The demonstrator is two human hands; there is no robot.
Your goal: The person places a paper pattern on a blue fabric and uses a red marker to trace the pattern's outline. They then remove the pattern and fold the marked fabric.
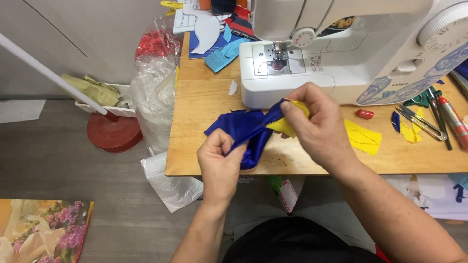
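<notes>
Left hand (220,163) closed near the front edge of the wooden tabletop (204,97), grip pinching the near end of a shiny blue satin piece (243,129). Right hand (317,124) just to the right and a little farther back, thumb and fingertips pressed together on the other end of the same blue satin, together with a yellow fabric piece (282,126) that peeks out under the fingers. Blue satin stretched between the two hands — bunched and spread on the tabletop toward the left, a fold hanging just over the near edge.

White sewing machine (341,48) at the far side of the tabletop, its needle plate (278,61) straight beyond the hands. Flat yellow fabric scrap (363,137) on the tabletop just right of the right hand, a small red cap-like piece (364,114) a little beyond it. Thread snips (421,124) farther right, beside a red-handled tool (453,122) and more small yellow and blue scraps. Light blue fabric pieces (222,56) and a white paper shape (207,31) at the far left corner of the tabletop.

Clear plastic bag (156,87) standing against the left side of the tabletop — red round base (114,132) with a white pole on the floor farther left. Floral picture (44,231) at the near left on the floor.
</notes>
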